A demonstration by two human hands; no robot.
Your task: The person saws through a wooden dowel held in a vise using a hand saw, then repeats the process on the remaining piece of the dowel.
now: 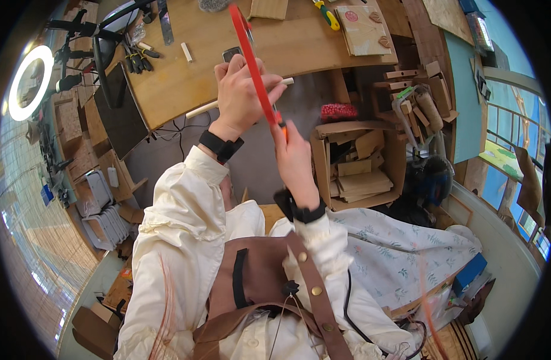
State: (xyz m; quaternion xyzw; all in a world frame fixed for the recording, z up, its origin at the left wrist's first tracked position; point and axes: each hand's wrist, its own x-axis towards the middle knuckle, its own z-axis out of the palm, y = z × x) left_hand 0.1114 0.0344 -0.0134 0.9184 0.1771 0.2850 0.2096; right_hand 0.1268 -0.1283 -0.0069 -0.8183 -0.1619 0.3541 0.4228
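Observation:
My left hand [242, 96] is closed round a pale wooden dowel [202, 110], held at the front edge of the wooden workbench [161, 90]. The dowel's far end pokes out to the right past my fingers. In my right hand [296, 162], a red-framed hand saw [256, 69] is gripped by its handle, where a bit of orange shows. Its frame stands upright in the picture, rising past my left fingers and crossing over the dowel. Whether the blade touches the dowel is hidden behind the frame and my hand.
Pliers [137, 59], a short wood piece [186, 52], a yellow-green screwdriver [327, 17] and a flat cardboard package [365, 30] lie on the bench. Below right stands a cardboard box [401, 174] of wood offcuts. A lit ring light [30, 83] stands at left.

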